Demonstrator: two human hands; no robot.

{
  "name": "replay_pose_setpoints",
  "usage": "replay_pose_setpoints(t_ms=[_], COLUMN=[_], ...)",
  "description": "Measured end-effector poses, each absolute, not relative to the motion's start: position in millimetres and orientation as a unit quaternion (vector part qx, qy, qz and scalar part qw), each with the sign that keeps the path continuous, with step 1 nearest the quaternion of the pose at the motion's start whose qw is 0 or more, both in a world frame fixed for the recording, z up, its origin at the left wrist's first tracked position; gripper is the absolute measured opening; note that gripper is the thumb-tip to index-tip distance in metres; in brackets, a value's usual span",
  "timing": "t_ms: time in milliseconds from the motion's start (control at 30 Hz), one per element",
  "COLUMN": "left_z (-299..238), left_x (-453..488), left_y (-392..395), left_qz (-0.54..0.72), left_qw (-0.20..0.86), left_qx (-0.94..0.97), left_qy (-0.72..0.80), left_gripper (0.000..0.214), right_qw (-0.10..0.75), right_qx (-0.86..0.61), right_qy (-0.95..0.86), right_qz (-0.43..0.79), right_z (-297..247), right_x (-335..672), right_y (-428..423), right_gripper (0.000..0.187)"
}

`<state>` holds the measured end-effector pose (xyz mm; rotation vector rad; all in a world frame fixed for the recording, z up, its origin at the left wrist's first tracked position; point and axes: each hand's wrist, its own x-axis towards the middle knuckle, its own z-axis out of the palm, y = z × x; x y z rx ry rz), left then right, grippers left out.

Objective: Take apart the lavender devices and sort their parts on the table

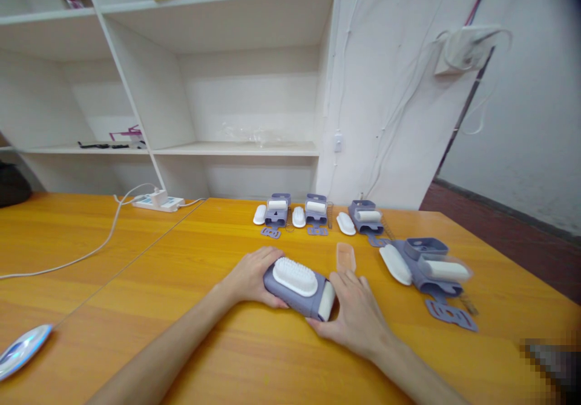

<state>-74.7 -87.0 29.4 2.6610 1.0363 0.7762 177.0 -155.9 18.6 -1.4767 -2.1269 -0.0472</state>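
Near the middle of the table I hold a grey-purple plastic case [285, 294], tilted slightly down to the right. A white oval brush [295, 276] with short bristles facing up sits on its top. My left hand [258, 276] is wrapped round the case's left end, thumb along the near side. At the right end, my right hand [356, 315] grips with thumb and fingers beside a white end piece [327, 302], which may be a roller. Just behind my right hand lies a translucent peach-coloured tray [345, 256].
Several opened grey cases with white rollers stand along the back and right; the nearest case [431, 272] has a white oval brush [396, 264] and a flat grey plate [451, 315] beside it. A power strip [158, 201] trails a cable at left. A shiny oval object [25, 350] lies front left.
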Motion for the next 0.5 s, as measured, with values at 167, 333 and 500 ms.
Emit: replay_pose_setpoints(t_ms=[167,333,500], left_z=[28.0,28.4,28.7], left_x=[-75.5,-77.6,-77.7], left_y=[-86.9,-85.1,-84.4], left_qz=[0.266,0.273,0.282], left_qw=[0.088,0.104,0.109], left_qx=[0.890,0.885,0.875], left_qy=[0.359,0.363,0.378], left_gripper=[0.080,0.080,0.077], right_qw=[0.275,0.290,0.377], right_qx=[-0.556,-0.538,-0.534], right_qy=[-0.784,-0.790,-0.757], right_qz=[-0.018,-0.046,0.000], right_z=[17.1,19.0,11.5], right_x=[182.2,185.1,183.9], right_y=[-151.9,-151.4,-151.1], right_gripper=[0.048,0.050,0.046])
